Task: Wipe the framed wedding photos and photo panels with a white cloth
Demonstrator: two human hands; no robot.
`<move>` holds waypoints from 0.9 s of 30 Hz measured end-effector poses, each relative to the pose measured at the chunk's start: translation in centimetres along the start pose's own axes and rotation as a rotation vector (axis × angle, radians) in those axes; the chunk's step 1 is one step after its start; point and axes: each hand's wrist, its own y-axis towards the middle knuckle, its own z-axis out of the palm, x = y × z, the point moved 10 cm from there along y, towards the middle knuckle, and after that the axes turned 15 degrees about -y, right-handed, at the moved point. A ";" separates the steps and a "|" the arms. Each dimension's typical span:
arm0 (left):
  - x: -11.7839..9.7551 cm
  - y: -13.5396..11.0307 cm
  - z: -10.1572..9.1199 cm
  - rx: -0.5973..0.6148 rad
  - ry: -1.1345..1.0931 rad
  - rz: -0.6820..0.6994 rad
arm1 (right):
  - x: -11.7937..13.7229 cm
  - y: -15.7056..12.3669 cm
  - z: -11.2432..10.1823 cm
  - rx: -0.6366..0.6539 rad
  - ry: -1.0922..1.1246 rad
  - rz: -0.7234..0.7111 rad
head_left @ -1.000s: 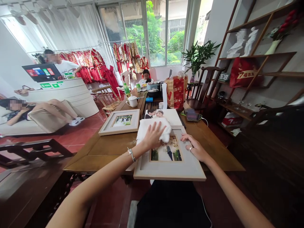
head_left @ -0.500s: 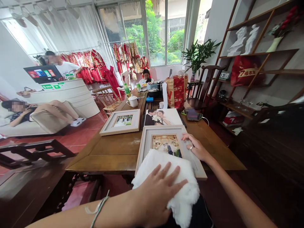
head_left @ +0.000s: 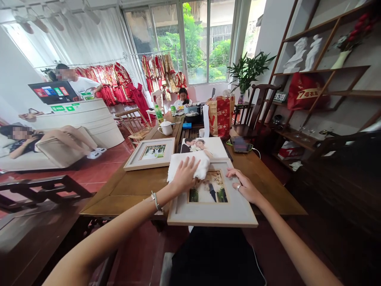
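My left hand [head_left: 184,174] is on a fluffy white cloth [head_left: 176,162], fingers stretched over it and pressing it to the upper left of a light wooden picture frame [head_left: 208,217]. The cloth covers that corner and reaches past its far edge. Inside the mat of the frame is a wedding photo [head_left: 218,190], partly hidden by the cloth and hand. My right hand [head_left: 247,188], with a ring on one finger, rests on the right side of the same frame, its fingers apart and slightly bent. The frame lies on the wooden table [head_left: 133,200], its near edge jutting past the tabletop.
A second framed photo [head_left: 150,154] lies left, and a large couple's photo [head_left: 218,147] behind. Further back stand a white lidded cup [head_left: 166,128] and a red-and-brown paper bag [head_left: 220,115]. A phone [head_left: 241,145] with a cable lies right. People are across the room.
My left hand has moved the white cloth away from me, from the frame's near edge to its far left corner. More of the photo shows. My right hand stays at the frame's right side.
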 end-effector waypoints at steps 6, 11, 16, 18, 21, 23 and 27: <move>1.2 -0.2 -0.2 -0.028 -0.049 0.102 | -0.1 0.0 0.0 -0.002 -0.003 -0.001; 0.1 -2.9 -0.4 0.093 -0.099 0.061 | -0.3 0.0 0.2 0.015 -0.002 0.012; -6.6 -9.4 0.2 0.332 -0.245 0.159 | -0.2 -0.1 0.0 -0.009 -0.003 0.001; -7.6 -11.3 0.5 0.370 -0.267 0.112 | -0.1 -0.1 0.0 -0.012 0.005 0.002; -7.1 -11.5 0.9 0.330 -0.240 0.065 | 0.1 -0.1 -0.1 -0.020 0.012 0.004; -5.9 -10.1 0.9 0.270 -0.203 0.078 | 0.1 -0.1 -0.2 -0.024 0.012 0.003; -2.9 -5.7 0.8 0.203 -0.158 0.091 | 0.0 -0.1 0.0 -0.007 0.009 -0.012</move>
